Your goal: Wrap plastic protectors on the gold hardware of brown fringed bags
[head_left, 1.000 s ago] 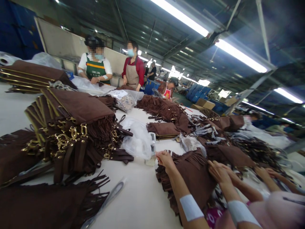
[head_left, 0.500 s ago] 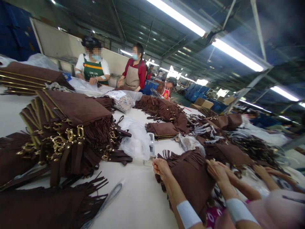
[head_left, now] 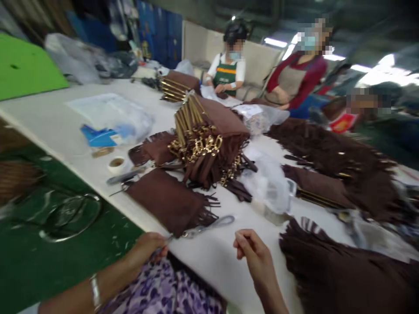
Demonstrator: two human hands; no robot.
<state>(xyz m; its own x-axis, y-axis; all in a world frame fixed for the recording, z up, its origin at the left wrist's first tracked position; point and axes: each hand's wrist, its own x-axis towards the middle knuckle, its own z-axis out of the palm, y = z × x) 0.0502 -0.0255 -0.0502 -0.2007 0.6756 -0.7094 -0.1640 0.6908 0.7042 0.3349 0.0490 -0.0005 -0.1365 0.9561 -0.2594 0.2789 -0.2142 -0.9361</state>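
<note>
The brown bag (head_left: 166,198) lies flat on the table (head_left: 209,261) in front of you, near the edge, its fringe pointing to your right. Just beside its near corner is a grey strap (head_left: 221,222) with a metal clasp (head_left: 189,234); you can't tell here whether the clasp is hooked to the bag.

Your left hand (head_left: 149,247) is at that corner, fingers drawn into a narrow pinch on something small and dark; blur hides what it is. Your right hand (head_left: 255,250) is above the table, apart from the bag, fingers curled with only a narrow gap at most; you can't tell whether they meet or hold anything.

The step looks like handling at the bag's corner. Any next move there would call for a steady left pinch and, if the right joins in, a small precise grip clear of the fringe.

Beyond the bag sits the stack (head_left: 225,117) with gold hardware, a tape roll (head_left: 118,165) to its left and clear plastic (head_left: 266,181) to its right.
</note>
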